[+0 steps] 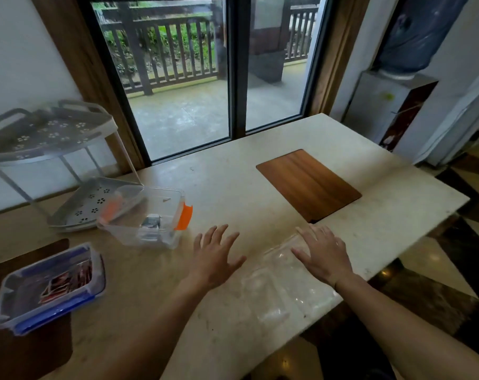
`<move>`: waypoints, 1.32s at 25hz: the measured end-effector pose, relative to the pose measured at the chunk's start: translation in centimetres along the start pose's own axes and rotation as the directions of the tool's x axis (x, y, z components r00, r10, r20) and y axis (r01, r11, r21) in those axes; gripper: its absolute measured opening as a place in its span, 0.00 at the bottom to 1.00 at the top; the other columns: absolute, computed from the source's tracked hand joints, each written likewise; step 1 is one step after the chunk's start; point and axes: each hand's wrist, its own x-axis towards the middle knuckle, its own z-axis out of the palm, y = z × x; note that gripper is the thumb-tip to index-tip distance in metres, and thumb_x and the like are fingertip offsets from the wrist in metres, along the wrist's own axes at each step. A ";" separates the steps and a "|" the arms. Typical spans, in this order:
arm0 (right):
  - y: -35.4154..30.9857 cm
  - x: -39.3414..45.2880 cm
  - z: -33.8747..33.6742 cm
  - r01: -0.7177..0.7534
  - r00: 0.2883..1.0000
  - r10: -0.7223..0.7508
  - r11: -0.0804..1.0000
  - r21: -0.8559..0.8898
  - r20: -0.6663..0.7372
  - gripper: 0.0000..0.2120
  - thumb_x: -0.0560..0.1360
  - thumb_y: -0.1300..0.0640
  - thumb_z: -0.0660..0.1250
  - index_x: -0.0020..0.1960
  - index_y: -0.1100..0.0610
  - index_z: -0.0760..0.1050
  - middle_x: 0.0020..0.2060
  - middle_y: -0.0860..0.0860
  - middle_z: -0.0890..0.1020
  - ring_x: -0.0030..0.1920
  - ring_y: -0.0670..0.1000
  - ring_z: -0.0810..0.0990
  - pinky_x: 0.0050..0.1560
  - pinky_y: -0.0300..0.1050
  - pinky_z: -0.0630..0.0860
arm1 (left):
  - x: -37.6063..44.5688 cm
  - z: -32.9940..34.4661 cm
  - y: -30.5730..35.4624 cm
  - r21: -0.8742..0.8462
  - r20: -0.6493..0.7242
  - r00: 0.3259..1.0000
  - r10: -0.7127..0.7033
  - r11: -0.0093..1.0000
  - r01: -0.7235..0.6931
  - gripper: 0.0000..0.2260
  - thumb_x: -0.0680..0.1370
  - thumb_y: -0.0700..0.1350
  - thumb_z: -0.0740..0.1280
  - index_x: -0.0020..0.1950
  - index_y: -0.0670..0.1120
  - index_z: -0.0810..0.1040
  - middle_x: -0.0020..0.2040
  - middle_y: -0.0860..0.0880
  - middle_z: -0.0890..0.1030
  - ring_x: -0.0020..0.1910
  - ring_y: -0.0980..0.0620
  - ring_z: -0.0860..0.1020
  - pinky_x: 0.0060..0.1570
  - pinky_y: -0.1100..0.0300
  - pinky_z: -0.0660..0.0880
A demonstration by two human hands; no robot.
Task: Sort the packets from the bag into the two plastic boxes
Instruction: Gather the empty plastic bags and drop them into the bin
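A clear plastic bag (276,286) lies flat on the pale stone table (232,187), and I see no packets inside it. My right hand (324,255) rests palm down on the bag's far end, fingers spread. My left hand (215,253) hovers flat beside the bag, fingers apart, holding nothing. The clear box with orange clips (147,215) stands to the left and holds silver-grey packets (150,223). Nearer my left, the box with blue clips (51,286) holds red packets (65,283).
A grey two-tier corner rack (49,138) stands at the back left, its lower shelf touching the orange-clip box. A wooden panel (309,185) is set into the table at the right. A dark mat (27,349) lies under the blue-clip box. The table's right edge drops to a tiled floor.
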 end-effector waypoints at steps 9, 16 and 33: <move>8.6 -1.0 1.5 -0.014 0.996 0.009 0.998 0.058 0.090 0.31 0.76 0.34 0.56 0.75 0.44 0.56 0.75 0.51 0.62 0.74 0.55 0.58 0.67 0.56 0.65 | -0.5 3.5 5.3 -0.038 0.071 0.995 -0.070 0.997 0.073 0.30 0.75 0.67 0.58 0.74 0.57 0.63 0.77 0.48 0.60 0.75 0.45 0.59 0.74 0.45 0.53; 7.9 -1.8 4.3 -0.044 0.974 0.019 0.993 0.109 0.227 0.34 0.74 0.38 0.63 0.75 0.47 0.56 0.75 0.51 0.62 0.71 0.55 0.64 0.64 0.54 0.69 | -1.5 5.6 5.1 -0.039 0.224 0.962 -0.157 0.985 0.169 0.30 0.76 0.63 0.62 0.75 0.55 0.62 0.75 0.48 0.64 0.74 0.46 0.61 0.71 0.46 0.57; 7.1 -1.0 8.4 -0.327 0.885 0.234 0.928 0.179 0.402 0.38 0.70 0.59 0.69 0.75 0.45 0.54 0.61 0.53 0.69 0.56 0.54 0.74 0.51 0.48 0.77 | 2.0 9.5 4.4 -0.138 0.369 0.885 -0.283 0.925 0.353 0.16 0.70 0.50 0.70 0.55 0.49 0.73 0.57 0.47 0.76 0.52 0.44 0.77 0.49 0.52 0.77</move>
